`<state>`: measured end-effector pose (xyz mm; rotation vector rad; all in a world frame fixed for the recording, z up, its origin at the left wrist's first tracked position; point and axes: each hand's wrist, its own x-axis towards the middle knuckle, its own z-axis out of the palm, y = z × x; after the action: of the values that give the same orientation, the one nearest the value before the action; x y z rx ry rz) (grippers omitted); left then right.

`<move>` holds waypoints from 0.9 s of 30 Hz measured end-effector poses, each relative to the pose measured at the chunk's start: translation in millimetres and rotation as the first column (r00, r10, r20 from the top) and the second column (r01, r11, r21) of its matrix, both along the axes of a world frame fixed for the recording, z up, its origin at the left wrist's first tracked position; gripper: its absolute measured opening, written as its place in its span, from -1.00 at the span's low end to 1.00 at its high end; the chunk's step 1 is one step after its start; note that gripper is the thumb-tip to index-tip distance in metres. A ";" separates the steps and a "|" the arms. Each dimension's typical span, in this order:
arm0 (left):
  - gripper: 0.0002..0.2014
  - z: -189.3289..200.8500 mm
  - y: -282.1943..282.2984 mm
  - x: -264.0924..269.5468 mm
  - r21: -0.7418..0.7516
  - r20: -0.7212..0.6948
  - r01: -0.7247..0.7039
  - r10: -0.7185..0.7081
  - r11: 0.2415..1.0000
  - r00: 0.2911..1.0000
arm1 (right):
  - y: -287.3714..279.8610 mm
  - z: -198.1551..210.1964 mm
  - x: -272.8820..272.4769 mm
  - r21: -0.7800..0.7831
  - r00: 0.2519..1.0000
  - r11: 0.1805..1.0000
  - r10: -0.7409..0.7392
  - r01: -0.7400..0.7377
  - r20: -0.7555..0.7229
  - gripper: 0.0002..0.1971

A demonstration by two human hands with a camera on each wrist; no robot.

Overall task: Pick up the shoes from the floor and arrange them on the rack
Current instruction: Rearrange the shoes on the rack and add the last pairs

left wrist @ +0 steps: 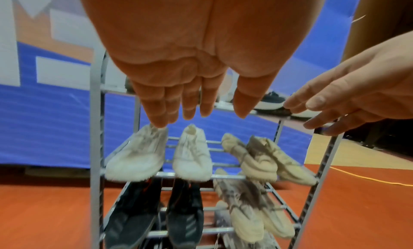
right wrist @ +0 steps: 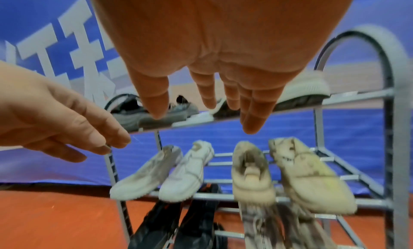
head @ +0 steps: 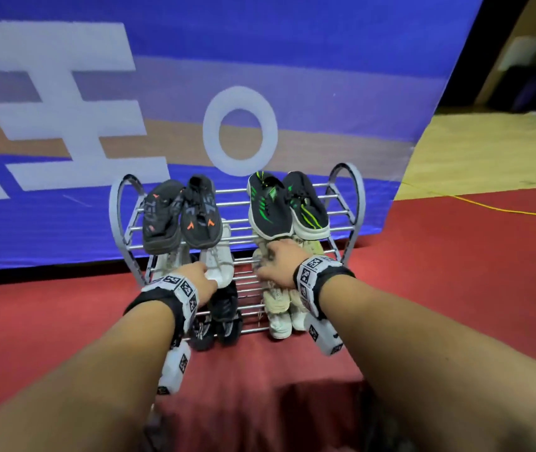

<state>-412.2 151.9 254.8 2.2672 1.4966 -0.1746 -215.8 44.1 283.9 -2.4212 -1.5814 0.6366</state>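
A big blue banner with white letters hangs at the back, the floor is a red carpet with a thin yellow cord across it, and a yellow wooden floor lies beyond.

The right hand hangs with straight fingers in front of the rack, holding nothing. The left hand reaches in from the left, fingers loose. On the middle shelf sit white shoes beside beige shoes; black shoes lie below.
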 end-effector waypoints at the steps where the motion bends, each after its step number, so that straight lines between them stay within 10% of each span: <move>1: -0.52 16.7 -2.2 3.9 0.023 0.003 0.013 -0.013 1.000 1.000 | -4.0 16.1 4.2 0.025 1.000 1.000 -0.007 0.006 0.018 -0.33; 12: -0.50 156.4 -36.3 36.1 0.298 0.128 0.072 -0.115 0.952 0.985 | -43.3 142.1 25.9 0.215 0.992 0.972 -0.113 0.099 0.050 -0.52; 27: -0.33 247.3 -47.9 66.0 0.485 0.144 0.116 -0.211 0.867 0.967 | -63.8 201.9 77.6 0.314 0.956 0.942 -0.191 0.115 0.224 -0.15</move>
<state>-346.2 104.0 502.1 2.6998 1.3500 0.4018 -138.2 -19.7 485.9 -2.4314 -1.4270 0.0547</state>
